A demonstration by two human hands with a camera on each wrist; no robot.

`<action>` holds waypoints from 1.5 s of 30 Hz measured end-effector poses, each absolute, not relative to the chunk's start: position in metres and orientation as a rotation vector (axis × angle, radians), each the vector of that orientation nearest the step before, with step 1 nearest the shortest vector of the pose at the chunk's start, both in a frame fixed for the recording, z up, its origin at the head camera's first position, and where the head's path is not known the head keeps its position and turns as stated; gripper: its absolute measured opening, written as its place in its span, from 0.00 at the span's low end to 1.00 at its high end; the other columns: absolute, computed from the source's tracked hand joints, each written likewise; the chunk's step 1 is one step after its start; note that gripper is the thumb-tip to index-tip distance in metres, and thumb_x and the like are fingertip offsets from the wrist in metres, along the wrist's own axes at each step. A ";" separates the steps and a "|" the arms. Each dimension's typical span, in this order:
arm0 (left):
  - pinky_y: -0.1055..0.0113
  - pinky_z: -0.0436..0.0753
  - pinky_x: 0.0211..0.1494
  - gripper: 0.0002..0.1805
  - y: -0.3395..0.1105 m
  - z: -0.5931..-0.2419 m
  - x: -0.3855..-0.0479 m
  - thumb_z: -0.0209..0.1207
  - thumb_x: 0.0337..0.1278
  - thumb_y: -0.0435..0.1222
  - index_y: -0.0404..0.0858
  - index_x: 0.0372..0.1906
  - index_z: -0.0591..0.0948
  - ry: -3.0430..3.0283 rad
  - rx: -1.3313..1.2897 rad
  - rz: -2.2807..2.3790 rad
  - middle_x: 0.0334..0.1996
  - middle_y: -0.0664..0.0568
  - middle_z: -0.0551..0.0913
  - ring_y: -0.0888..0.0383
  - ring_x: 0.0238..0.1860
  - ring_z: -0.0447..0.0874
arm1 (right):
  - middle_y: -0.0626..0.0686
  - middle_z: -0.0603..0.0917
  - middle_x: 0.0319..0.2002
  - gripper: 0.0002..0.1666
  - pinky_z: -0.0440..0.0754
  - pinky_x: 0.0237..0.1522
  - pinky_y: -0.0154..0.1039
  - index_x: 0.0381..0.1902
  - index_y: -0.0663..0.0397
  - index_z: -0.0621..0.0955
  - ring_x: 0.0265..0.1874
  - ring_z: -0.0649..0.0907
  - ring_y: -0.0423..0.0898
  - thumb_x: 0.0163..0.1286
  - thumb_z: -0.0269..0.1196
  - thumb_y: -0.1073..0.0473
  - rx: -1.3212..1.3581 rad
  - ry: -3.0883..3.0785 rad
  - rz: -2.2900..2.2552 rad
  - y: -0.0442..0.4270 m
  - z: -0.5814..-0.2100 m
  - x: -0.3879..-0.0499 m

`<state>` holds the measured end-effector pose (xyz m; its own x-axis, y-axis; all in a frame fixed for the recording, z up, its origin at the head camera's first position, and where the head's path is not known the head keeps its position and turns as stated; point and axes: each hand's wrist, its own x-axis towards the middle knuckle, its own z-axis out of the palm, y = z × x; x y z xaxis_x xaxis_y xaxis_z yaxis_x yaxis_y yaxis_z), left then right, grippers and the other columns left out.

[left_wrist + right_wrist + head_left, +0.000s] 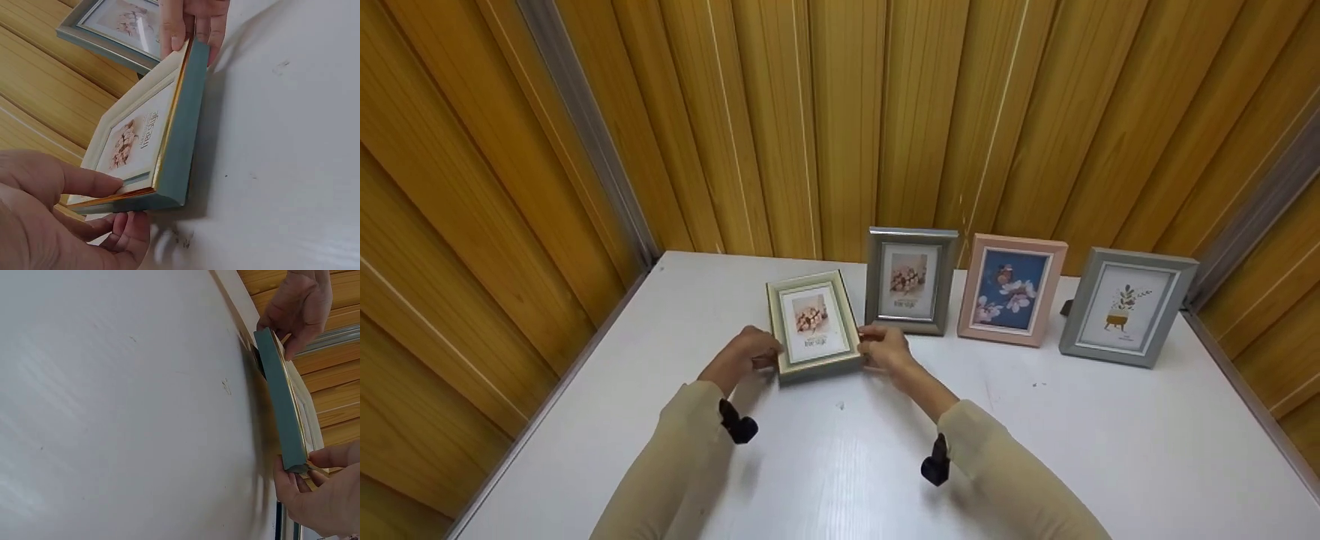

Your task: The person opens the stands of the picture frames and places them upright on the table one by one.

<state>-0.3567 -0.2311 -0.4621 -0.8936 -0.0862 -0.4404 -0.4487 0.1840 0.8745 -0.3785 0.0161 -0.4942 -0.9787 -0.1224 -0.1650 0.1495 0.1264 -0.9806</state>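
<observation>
Between both hands a cream and pale green picture frame point(816, 327) with gold edges leans back above the white table. My left hand point(745, 352) pinches its lower left side, thumb on the front and fingers behind, as the left wrist view shows. On the opposite side my right hand point(889, 351) pinches the lower right edge. Teal sides of the picture frame point(279, 399) show in the right wrist view, its lower edge just off or touching the table; I cannot tell which. A grey-brown picture frame point(873, 300) stands upright right beside it.
Farther right stand a pink picture frame point(969, 292) with a blossom picture and a grey-green picture frame point(1177, 307) with a plant picture. The white table point(840, 465) meets wood-patterned walls point(847, 127) at the back and sides.
</observation>
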 end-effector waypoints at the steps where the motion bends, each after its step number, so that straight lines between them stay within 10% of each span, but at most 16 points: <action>1: 0.70 0.81 0.34 0.14 -0.230 -0.461 -0.355 0.58 0.58 0.23 0.40 0.22 0.71 2.157 -0.508 1.768 0.18 0.55 0.74 0.63 0.22 0.75 | 0.65 0.86 0.50 0.27 0.89 0.44 0.41 0.58 0.73 0.80 0.36 0.83 0.43 0.59 0.58 0.77 0.014 2.183 -1.953 0.019 -0.493 -0.378; 10: 0.62 0.83 0.51 0.23 -0.219 -0.452 -0.333 0.63 0.55 0.24 0.33 0.53 0.66 2.129 -0.418 1.760 0.39 0.47 0.74 0.55 0.41 0.79 | 0.64 0.84 0.49 0.31 0.89 0.41 0.37 0.64 0.73 0.75 0.39 0.84 0.44 0.61 0.61 0.73 -0.140 2.178 -1.824 0.050 -0.484 -0.368; 22: 0.57 0.87 0.57 0.20 -0.193 -0.442 -0.315 0.63 0.53 0.20 0.33 0.47 0.69 2.140 -0.276 1.786 0.42 0.47 0.71 0.55 0.45 0.76 | 0.55 0.80 0.44 0.32 0.90 0.43 0.46 0.69 0.65 0.72 0.39 0.83 0.44 0.70 0.66 0.62 -0.296 2.173 -1.735 0.091 -0.471 -0.351; 45: 0.71 0.81 0.40 0.20 -0.109 -0.428 -0.291 0.70 0.46 0.24 0.34 0.43 0.73 2.338 0.150 1.718 0.37 0.51 0.75 0.59 0.37 0.74 | 0.61 0.78 0.54 0.29 0.90 0.46 0.49 0.69 0.67 0.70 0.45 0.84 0.47 0.75 0.61 0.61 -0.117 2.266 -1.719 0.172 -0.464 -0.321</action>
<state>-0.2914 -0.1094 -0.4280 -0.9669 0.2205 -0.1285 -0.0568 0.3049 0.9507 -0.3209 0.1725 -0.4639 -0.9534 -0.2399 -0.1833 0.1118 0.2833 -0.9525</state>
